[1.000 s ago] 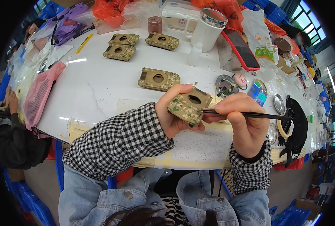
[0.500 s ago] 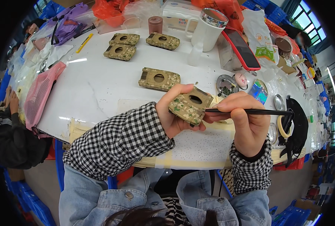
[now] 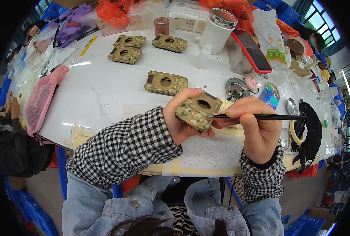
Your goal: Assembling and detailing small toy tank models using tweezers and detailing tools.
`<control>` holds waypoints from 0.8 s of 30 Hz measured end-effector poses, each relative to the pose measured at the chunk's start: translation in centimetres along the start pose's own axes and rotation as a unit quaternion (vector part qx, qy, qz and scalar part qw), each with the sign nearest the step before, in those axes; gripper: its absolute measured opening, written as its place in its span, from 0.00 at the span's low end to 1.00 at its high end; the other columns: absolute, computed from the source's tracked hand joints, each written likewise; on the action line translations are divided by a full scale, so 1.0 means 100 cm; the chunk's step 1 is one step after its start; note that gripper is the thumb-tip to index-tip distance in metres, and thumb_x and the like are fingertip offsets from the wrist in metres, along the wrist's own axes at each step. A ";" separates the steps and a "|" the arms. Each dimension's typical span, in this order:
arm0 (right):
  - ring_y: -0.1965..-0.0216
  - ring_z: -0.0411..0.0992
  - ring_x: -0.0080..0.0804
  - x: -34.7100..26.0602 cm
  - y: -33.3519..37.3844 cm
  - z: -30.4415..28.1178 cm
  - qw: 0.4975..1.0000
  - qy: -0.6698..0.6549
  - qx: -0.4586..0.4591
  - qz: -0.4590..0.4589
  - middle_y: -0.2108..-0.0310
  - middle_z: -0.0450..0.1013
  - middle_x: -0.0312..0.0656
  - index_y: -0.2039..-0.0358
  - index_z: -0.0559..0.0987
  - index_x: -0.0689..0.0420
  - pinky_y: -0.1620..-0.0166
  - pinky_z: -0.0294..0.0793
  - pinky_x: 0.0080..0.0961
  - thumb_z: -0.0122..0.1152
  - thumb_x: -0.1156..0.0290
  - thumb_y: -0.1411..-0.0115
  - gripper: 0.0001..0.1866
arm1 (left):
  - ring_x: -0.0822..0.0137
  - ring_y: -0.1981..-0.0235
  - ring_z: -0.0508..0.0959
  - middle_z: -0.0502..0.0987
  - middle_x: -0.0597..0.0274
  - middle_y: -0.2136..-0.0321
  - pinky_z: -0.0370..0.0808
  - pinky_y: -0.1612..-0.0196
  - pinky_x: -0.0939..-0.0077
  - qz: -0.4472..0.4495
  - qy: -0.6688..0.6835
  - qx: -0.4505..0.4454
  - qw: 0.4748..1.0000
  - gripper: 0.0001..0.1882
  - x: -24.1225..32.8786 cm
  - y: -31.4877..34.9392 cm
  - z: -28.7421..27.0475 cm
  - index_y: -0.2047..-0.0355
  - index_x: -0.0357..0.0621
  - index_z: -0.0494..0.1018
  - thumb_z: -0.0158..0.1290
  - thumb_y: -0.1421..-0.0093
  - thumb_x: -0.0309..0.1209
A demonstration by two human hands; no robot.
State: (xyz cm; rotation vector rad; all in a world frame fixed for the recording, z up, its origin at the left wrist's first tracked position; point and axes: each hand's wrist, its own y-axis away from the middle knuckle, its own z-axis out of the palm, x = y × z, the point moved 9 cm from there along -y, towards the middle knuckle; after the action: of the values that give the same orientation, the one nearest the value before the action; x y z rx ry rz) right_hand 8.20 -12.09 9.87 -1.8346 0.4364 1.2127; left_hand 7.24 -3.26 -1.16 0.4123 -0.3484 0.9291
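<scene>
My left hand (image 3: 177,116) holds a camouflage-painted toy tank hull (image 3: 199,111) tilted, thumb along its upper edge and fingers beneath. A round opening shows in its top. My right hand (image 3: 257,125) pinches slim black tweezers (image 3: 275,117), whose tip touches or nearly touches the hull's near right part. Whether the tip grips a small part is too fine to tell. Just beyond my left hand lies another tank hull (image 3: 166,82). Farther back are a third hull (image 3: 169,43) and two more side by side, one nearer (image 3: 125,55) and one behind it (image 3: 130,41).
A round metal dish (image 3: 237,89) with small dark green bits sits beyond my right hand. Behind it stand a white mug (image 3: 219,33) and a red-cased phone (image 3: 251,51). A pink mesh pouch (image 3: 47,98) lies left, a black cloth item (image 3: 311,131) right. Speckled white paper (image 3: 210,155) lies below my hands.
The tweezers' tip has shifted slightly left over the hull. The hull has tilted a little in my left hand; both grips stay the same.
</scene>
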 end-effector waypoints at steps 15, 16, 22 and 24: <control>0.67 0.74 0.29 0.004 0.001 -0.001 1.000 -0.024 0.008 0.013 0.67 0.71 0.47 0.65 0.74 0.69 0.64 0.76 0.20 0.49 0.77 0.39 0.08 | 0.59 0.70 0.78 0.76 0.47 0.68 0.78 0.71 0.71 0.008 -0.009 0.013 1.000 0.29 0.002 0.000 0.001 0.59 0.31 0.69 0.40 0.42 0.49; 0.67 0.74 0.29 0.004 0.001 0.000 1.000 -0.022 0.006 0.013 0.67 0.71 0.47 0.65 0.74 0.69 0.64 0.76 0.20 0.49 0.77 0.39 0.08 | 0.59 0.70 0.78 0.76 0.47 0.68 0.78 0.70 0.71 0.009 -0.009 0.016 1.000 0.29 0.002 0.000 0.001 0.59 0.31 0.69 0.40 0.42 0.49; 0.68 0.74 0.29 0.002 0.001 0.000 1.000 -0.011 0.003 0.007 0.67 0.71 0.47 0.65 0.75 0.68 0.64 0.76 0.19 0.50 0.77 0.39 0.08 | 0.59 0.70 0.78 0.76 0.47 0.68 0.77 0.71 0.71 0.009 -0.014 0.005 1.000 0.29 0.001 0.000 0.000 0.59 0.31 0.70 0.40 0.42 0.49; 0.68 0.74 0.28 0.001 0.000 0.000 1.000 -0.004 -0.001 0.003 0.67 0.71 0.47 0.65 0.75 0.68 0.64 0.76 0.19 0.50 0.77 0.39 0.08 | 0.59 0.70 0.78 0.76 0.48 0.68 0.77 0.71 0.71 0.007 -0.015 -0.005 1.000 0.29 0.001 -0.001 0.000 0.59 0.32 0.70 0.40 0.42 0.49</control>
State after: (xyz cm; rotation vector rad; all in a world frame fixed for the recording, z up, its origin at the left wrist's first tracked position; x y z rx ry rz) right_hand 8.23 -12.06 9.74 -1.8309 0.4365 1.2241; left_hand 7.35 -3.25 -1.10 0.4158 -0.3834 0.9356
